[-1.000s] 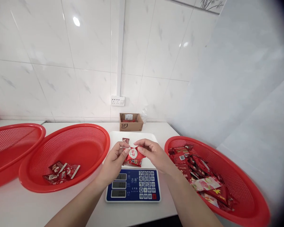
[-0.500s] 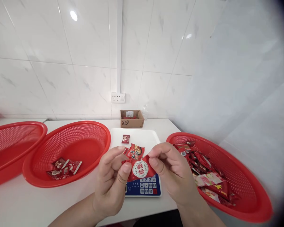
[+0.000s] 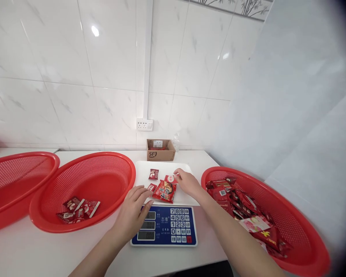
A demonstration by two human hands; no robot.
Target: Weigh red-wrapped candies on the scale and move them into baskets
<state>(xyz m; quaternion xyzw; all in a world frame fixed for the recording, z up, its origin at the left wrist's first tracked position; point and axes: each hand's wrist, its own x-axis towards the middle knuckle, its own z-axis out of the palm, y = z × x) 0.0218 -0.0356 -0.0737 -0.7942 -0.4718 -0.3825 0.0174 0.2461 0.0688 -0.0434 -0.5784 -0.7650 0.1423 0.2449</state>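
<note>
My right hand [image 3: 186, 181] reaches over the white weighing tray [image 3: 141, 167] and pinches the right end of a small red snack packet with a round white label [image 3: 170, 179]. A larger red snack packet with a food picture [image 3: 165, 191] lies just in front of it on the tray. My left hand [image 3: 137, 209] hangs at the left side of the scale's blue keypad panel [image 3: 164, 231], fingers apart and holding nothing. Near its fingertips is a small red packet [image 3: 152, 187]. Another small dark red packet [image 3: 153, 174] lies farther back on the tray.
A red basket [image 3: 308, 231] at the right holds many red packets. Another red basket [image 3: 109, 165], at the left, has several packets [image 3: 80, 209] in it. A third red basket [image 3: 23, 165] stands at the far left. Behind the tray is a small cardboard box [image 3: 161, 155] against the wall.
The round-labelled packet has gone from between both hands down to the tray, carried by my right hand. My left hand has let go of it and drawn aside to the left.
</note>
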